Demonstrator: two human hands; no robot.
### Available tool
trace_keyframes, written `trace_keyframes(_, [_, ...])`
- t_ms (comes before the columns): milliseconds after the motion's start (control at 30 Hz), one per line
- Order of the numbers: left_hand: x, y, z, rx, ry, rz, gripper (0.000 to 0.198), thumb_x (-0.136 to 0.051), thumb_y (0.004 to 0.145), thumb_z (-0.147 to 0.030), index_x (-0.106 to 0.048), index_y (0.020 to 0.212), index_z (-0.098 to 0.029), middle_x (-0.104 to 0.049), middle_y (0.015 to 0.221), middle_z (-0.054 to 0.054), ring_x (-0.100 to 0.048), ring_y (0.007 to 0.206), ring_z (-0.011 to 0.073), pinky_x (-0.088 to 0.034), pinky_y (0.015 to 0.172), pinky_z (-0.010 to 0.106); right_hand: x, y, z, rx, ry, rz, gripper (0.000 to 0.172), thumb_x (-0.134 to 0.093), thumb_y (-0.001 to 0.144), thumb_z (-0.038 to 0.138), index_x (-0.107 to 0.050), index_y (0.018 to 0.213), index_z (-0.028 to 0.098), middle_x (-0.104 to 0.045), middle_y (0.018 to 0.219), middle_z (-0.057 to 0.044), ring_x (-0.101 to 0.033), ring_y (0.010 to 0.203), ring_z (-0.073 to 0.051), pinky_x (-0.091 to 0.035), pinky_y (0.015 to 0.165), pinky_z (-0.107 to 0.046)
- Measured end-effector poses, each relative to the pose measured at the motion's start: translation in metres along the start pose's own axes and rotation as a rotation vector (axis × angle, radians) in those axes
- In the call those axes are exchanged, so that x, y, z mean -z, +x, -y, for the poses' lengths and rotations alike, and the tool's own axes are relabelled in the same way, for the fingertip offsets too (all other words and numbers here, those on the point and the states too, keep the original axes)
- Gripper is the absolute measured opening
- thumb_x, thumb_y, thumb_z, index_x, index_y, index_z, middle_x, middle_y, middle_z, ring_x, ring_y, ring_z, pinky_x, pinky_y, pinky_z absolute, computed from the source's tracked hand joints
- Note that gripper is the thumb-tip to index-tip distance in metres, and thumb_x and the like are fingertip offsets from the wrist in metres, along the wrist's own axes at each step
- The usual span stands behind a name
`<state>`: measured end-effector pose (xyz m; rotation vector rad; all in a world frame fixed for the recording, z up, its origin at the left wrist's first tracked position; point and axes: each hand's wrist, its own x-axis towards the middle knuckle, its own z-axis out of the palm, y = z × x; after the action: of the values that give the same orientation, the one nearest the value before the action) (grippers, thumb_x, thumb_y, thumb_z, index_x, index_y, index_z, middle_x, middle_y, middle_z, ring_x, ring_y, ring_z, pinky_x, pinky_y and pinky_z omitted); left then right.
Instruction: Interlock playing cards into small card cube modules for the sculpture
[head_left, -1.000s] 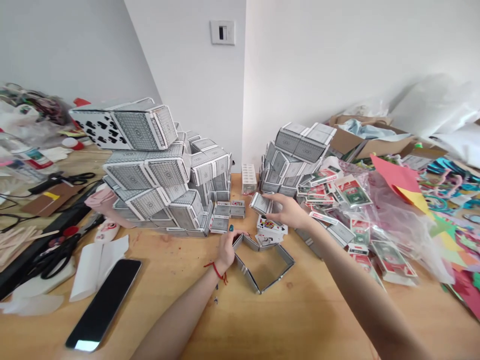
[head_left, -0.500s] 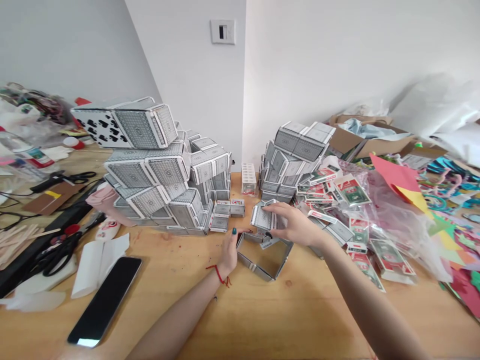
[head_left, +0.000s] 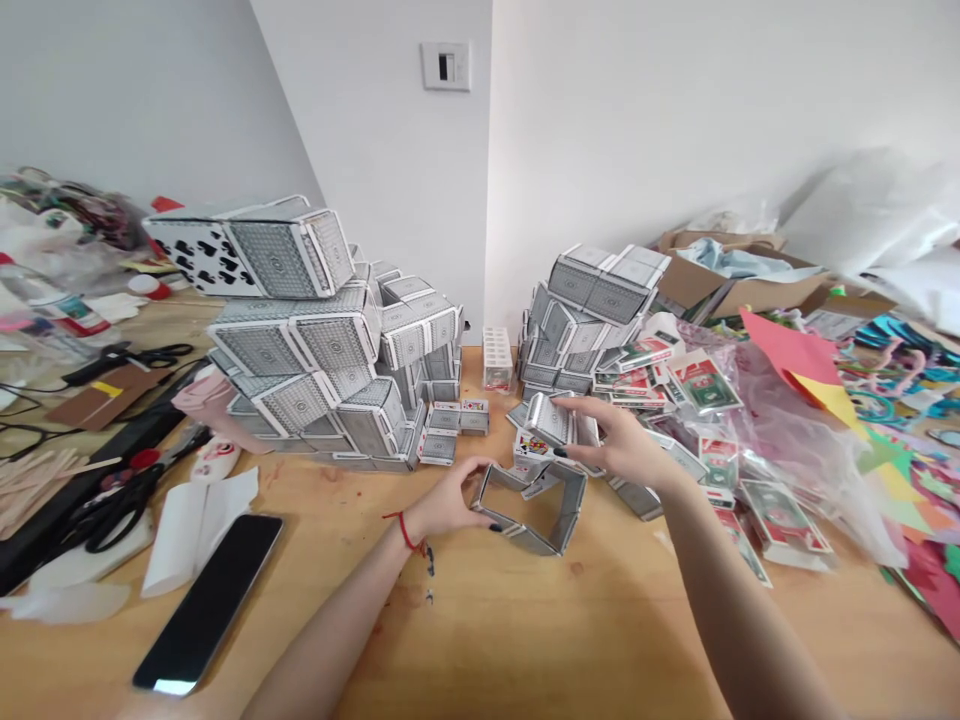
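Observation:
My left hand (head_left: 448,503) pinches the left corner of an open four-sided frame made of playing cards (head_left: 527,538), thumb at its front wall. The frame stands on the wooden table (head_left: 480,630), and table wood shows through it. Just behind it, my right hand (head_left: 630,445) grips a stack of playing cards (head_left: 547,420) between thumb and fingers, grey patterned back up and tilted. Beneath that stack is another pile of cards (head_left: 529,445) with a face card showing. Small card stacks (head_left: 440,447) lie to the left.
Tall piles of card-built blocks stand at left (head_left: 300,345) and right (head_left: 592,320). A clear-wrapped card pack (head_left: 496,358) sits between them. Red-and-green card boxes (head_left: 784,515) and plastic wrap crowd the right. A phone (head_left: 210,600), scissors (head_left: 124,505) and white paper (head_left: 195,530) lie left.
My right hand has raised and tilted the stack of cards, uncovering a face card below. My left hand has turned, its thumb now at the front of the frame, which has shifted slightly.

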<state>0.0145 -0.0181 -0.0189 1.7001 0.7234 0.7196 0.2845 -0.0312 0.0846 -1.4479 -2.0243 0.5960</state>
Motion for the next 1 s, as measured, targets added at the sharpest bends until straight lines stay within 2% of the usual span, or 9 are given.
trace_keyframes(100, [0.01, 0.014, -0.019, -0.036, -0.113, 0.052, 0.072, -0.079, 0.051, -0.027, -0.048, 0.115, -0.018, -0.054, 0.115, 0.011, -0.052, 0.108, 0.0249, -0.04, 0.094, 0.038, 0.004, 0.001, -0.005, 0.009, 0.123, -0.042, 0.06, -0.063, 0.069, 0.025, -0.044, 0.126, 0.028, -0.05, 0.129, -0.004, -0.045, 0.12, -0.025, -0.033, 0.102, -0.042])
trace_keyframes(167, [0.018, 0.026, -0.039, -0.058, -0.094, 0.102, 0.07, -0.078, 0.053, -0.025, -0.049, 0.115, -0.019, -0.055, 0.115, 0.01, -0.052, 0.108, 0.0245, -0.04, 0.095, 0.038, 0.005, 0.003, -0.004, 0.028, 0.205, -0.056, 0.061, -0.063, 0.068, 0.023, -0.043, 0.126, 0.028, -0.05, 0.129, -0.003, -0.043, 0.122, -0.025, -0.032, 0.103, -0.042])
trace_keyframes(233, [0.025, 0.037, -0.061, -0.085, 0.004, 0.157, 0.067, -0.077, 0.054, -0.025, -0.051, 0.115, -0.019, -0.057, 0.114, 0.01, -0.055, 0.105, 0.025, -0.042, 0.092, 0.037, 0.005, 0.005, 0.001, 0.044, 0.265, -0.044, 0.059, -0.063, 0.067, 0.021, -0.044, 0.123, 0.028, -0.05, 0.127, -0.004, -0.044, 0.121, -0.024, -0.033, 0.103, -0.042])
trace_keyframes(333, [0.033, 0.048, -0.089, -0.144, 0.265, 0.158, 0.068, -0.078, 0.052, -0.028, -0.053, 0.115, -0.021, -0.06, 0.112, 0.008, -0.056, 0.103, 0.0269, -0.042, 0.091, 0.038, 0.005, 0.005, 0.014, 0.065, 0.318, -0.004, 0.057, -0.063, 0.065, 0.017, -0.045, 0.118, 0.028, -0.052, 0.123, -0.003, -0.047, 0.117, -0.023, -0.035, 0.102, -0.041])
trace_keyframes(433, [0.036, 0.05, -0.104, -0.176, 0.433, 0.099, 0.067, -0.077, 0.053, -0.029, -0.054, 0.115, -0.021, -0.06, 0.113, 0.007, -0.056, 0.103, 0.0275, -0.041, 0.09, 0.037, 0.003, 0.002, 0.027, 0.054, 0.311, 0.048, 0.056, -0.062, 0.065, 0.015, -0.045, 0.117, 0.028, -0.055, 0.118, -0.002, -0.052, 0.111, -0.022, -0.039, 0.098, -0.04])
trace_keyframes(533, [0.038, 0.048, -0.11, -0.177, 0.474, 0.024, 0.065, -0.076, 0.053, -0.032, -0.054, 0.113, -0.021, -0.061, 0.111, 0.006, -0.057, 0.1, 0.0267, -0.042, 0.089, 0.036, 0.001, -0.002, 0.034, 0.031, 0.242, 0.029, 0.063, -0.061, 0.065, 0.014, -0.042, 0.123, 0.03, -0.053, 0.122, -0.003, -0.053, 0.11, -0.022, -0.042, 0.096, -0.038])
trace_keyframes(633, [0.041, 0.044, -0.116, -0.088, 0.491, 0.005, 0.063, -0.075, 0.055, -0.034, -0.053, 0.113, -0.021, -0.061, 0.109, 0.005, -0.058, 0.097, 0.0252, -0.044, 0.085, 0.035, 0.0, -0.003, 0.038, 0.062, 0.151, 0.013, 0.067, -0.063, 0.067, 0.017, -0.04, 0.128, 0.03, -0.051, 0.126, -0.004, -0.05, 0.114, -0.024, -0.04, 0.098, -0.039])
trace_keyframes(767, [0.044, 0.043, -0.121, 0.006, 0.517, 0.029, 0.054, -0.071, 0.062, -0.03, -0.051, 0.111, -0.024, -0.059, 0.111, 0.002, -0.057, 0.097, 0.0217, -0.044, 0.085, 0.034, -0.004, -0.001, 0.04, 0.105, 0.099, 0.02, 0.068, -0.062, 0.067, 0.016, -0.04, 0.129, 0.03, -0.05, 0.128, -0.003, -0.047, 0.118, -0.024, -0.038, 0.099, -0.039])
trace_keyframes(1000, [0.042, 0.049, -0.11, -0.043, 0.61, 0.126, 0.054, -0.069, 0.063, -0.024, -0.051, 0.114, -0.023, -0.055, 0.118, 0.004, -0.048, 0.112, 0.0235, -0.036, 0.096, 0.037, -0.009, 0.001, 0.032, 0.071, 0.098, 0.029, 0.068, -0.063, 0.068, 0.019, -0.039, 0.13, 0.031, -0.05, 0.128, -0.003, -0.046, 0.118, -0.023, -0.038, 0.099, -0.04])
